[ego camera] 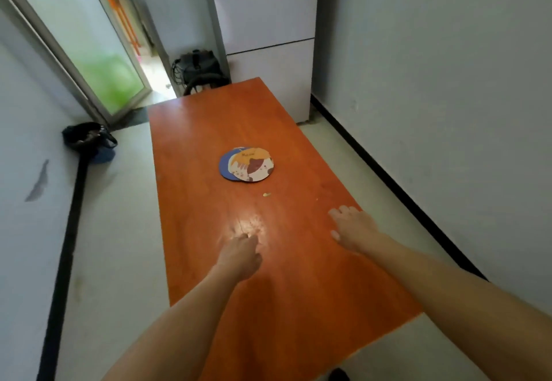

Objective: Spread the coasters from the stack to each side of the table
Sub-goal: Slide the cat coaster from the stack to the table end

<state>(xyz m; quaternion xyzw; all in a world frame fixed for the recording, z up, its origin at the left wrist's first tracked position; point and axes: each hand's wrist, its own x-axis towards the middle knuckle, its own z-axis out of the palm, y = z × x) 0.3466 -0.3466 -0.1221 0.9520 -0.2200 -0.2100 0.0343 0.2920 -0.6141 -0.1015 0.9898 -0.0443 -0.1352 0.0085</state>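
A small stack of round coasters (247, 165) lies near the middle of the orange wooden table (191, 147). The top coaster shows a cartoon picture; a blue one peeks out at the left. My left hand (241, 253) hovers over the table's near middle, fingers curled in, holding nothing. My right hand (352, 226) is near the table's right edge, palm down, fingers spread, empty. Both hands are well short of the stack.
A tiny yellowish crumb (266, 194) lies just in front of the stack. A white fridge (265, 37) stands behind the table's far end, beside a dark chair back (206, 83). A black bag (86, 137) sits on the floor at the left. Walls close in on both sides.
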